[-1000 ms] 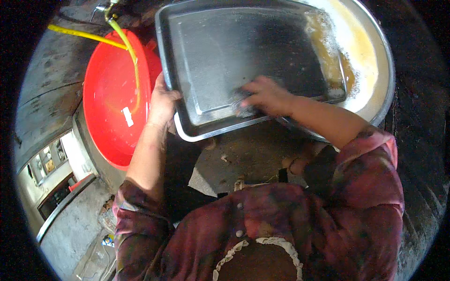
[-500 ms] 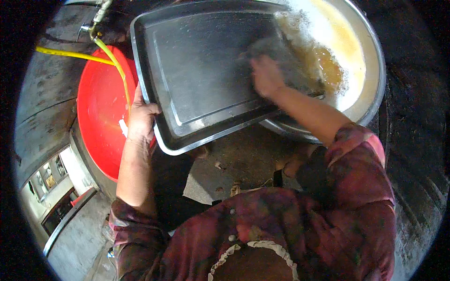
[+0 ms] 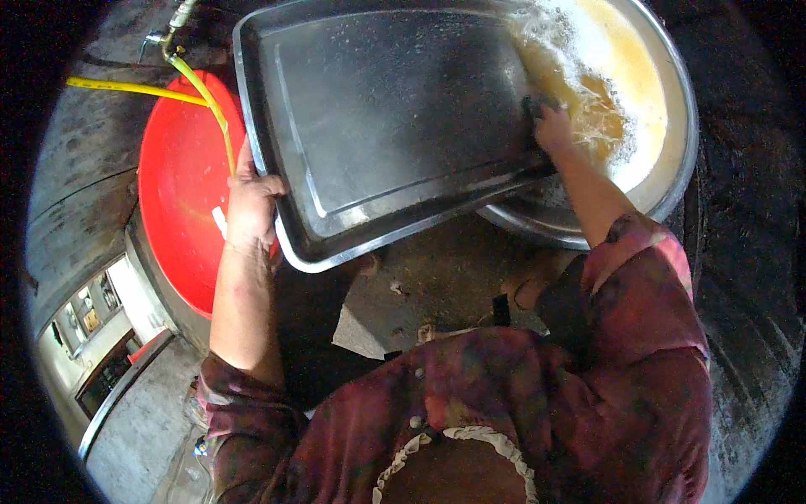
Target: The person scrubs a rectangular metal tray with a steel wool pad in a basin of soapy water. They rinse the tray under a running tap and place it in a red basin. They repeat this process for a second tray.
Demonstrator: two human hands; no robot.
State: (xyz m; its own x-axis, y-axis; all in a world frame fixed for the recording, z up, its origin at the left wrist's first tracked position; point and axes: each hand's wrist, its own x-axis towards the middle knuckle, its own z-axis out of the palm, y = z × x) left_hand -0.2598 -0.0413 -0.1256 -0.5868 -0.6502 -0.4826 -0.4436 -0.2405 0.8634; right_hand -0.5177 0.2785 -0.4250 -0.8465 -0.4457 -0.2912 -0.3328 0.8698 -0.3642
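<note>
A large dark metal baking tray [image 3: 395,118] is tilted over a round metal basin [image 3: 678,143], its right end down at the foamy, brownish water [image 3: 600,113]. My left hand [image 3: 252,202] grips the tray's left rim, thumb over the edge and fingers hidden beneath. At the tray's right end, just by the water, my right hand [image 3: 554,130] is closed on a small dark scrubbing pad [image 3: 535,107], mostly covered by the fingers. The tray's inner face looks wet, with droplets toward its far side.
A red plastic tub [image 3: 180,202] stands left of the tray. A yellow hose [image 3: 210,105] runs from a tap [image 3: 164,42] down into it. Below the tray lies a pale slab [image 3: 361,332] on the floor. Dark, worn surfaces surround the basin.
My right hand has swept right across the tray to its end at the water. The tray has shifted slightly up, still in my left hand, and the foam has moved.
</note>
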